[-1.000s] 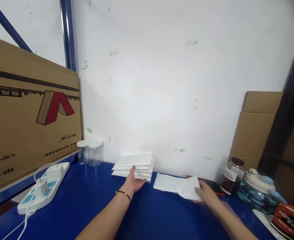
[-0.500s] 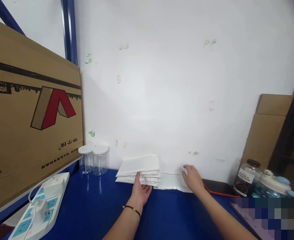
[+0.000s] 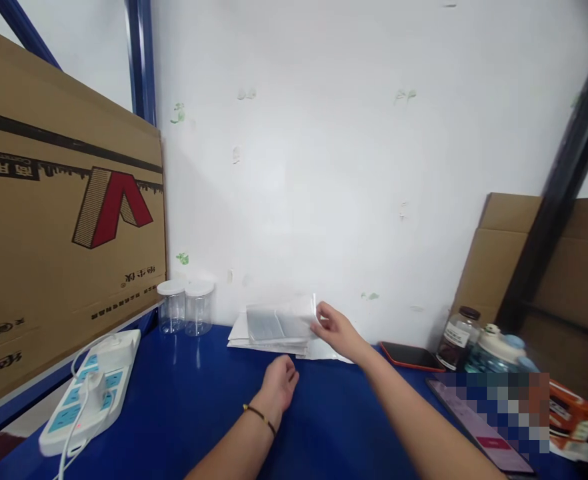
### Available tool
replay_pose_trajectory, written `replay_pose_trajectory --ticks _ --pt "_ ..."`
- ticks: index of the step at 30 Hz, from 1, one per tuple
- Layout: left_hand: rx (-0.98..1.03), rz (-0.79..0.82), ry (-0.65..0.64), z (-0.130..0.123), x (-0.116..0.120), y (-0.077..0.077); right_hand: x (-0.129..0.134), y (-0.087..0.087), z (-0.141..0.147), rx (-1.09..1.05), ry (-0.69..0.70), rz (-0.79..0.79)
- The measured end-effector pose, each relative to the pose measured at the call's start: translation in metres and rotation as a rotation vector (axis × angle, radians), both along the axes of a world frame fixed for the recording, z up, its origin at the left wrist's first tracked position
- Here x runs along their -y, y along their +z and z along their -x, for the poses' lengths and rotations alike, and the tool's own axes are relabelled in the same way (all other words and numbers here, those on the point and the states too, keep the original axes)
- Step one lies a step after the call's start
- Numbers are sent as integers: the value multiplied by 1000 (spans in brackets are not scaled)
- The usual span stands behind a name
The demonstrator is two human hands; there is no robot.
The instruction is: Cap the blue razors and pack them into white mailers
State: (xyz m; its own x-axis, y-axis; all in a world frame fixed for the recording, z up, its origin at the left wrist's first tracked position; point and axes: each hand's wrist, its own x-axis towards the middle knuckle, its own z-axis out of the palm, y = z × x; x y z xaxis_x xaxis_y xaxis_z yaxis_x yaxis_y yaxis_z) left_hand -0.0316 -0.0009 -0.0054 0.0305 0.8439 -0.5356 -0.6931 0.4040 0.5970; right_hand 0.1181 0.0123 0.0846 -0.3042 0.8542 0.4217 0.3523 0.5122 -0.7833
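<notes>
A stack of flat white packets (image 3: 241,333) lies on the blue tabletop against the white wall. My right hand (image 3: 337,328) pinches the right edge of the top one, a white plastic bag (image 3: 281,323) with a greyish, shiny face, which is lifted and slightly tilted above the others. Just in front of the stack, my left hand (image 3: 280,381) is loosely curled, apart from the packets, with nothing visible in it. Another white sheet (image 3: 327,352) lies flat to the right of the stack, partly behind my right hand and wrist.
Two clear jars with white lids (image 3: 198,310) stand left of the stack. A power strip (image 3: 91,393) with plugs lies at the left, below a large cardboard box (image 3: 119,267). To the right are a phone (image 3: 411,357), a dark-lidded jar (image 3: 458,340), a bottle (image 3: 494,353) and a tablet (image 3: 474,427).
My right hand has moved left from the flat sheet and lifted the top bag's edge. My left hand has let go of the stack and drawn back. The view has shifted right.
</notes>
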Motion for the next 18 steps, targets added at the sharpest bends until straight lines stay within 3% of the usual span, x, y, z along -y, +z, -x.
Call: replay_pose_trajectory --ticks 1,2,5,6,7,8,11,12,14,18 --pt "-15 -2 -59 -1 18 -2 15 -4 -16 20 45 -24" --pt "-51 -61 -274 -1 37 -3 29 -11 -32 42 52 -51" --pt "-247 -365 -1102 7 90 1 63 -42 -76 209 36 -86" --pt "-363 -501 -1270 10 102 7 71 -53 -88 276 31 -95" --pt "-483 -659 -1331 12 110 14 78 -63 -98 335 18 -105" --pt "-594 -796 -1325 12 113 23 83 -72 -106 392 -4 -114" --pt "-807 -1098 -746 0 98 40 94 -87 -125 549 -85 -144" --pt "-822 -1123 -669 -6 87 40 98 -88 -131 595 -96 -145" --pt "-832 -1058 -621 -17 65 32 104 -89 -142 657 -98 -118" --pt "-993 -1002 -703 -26 37 13 115 -93 -159 636 -143 -18"
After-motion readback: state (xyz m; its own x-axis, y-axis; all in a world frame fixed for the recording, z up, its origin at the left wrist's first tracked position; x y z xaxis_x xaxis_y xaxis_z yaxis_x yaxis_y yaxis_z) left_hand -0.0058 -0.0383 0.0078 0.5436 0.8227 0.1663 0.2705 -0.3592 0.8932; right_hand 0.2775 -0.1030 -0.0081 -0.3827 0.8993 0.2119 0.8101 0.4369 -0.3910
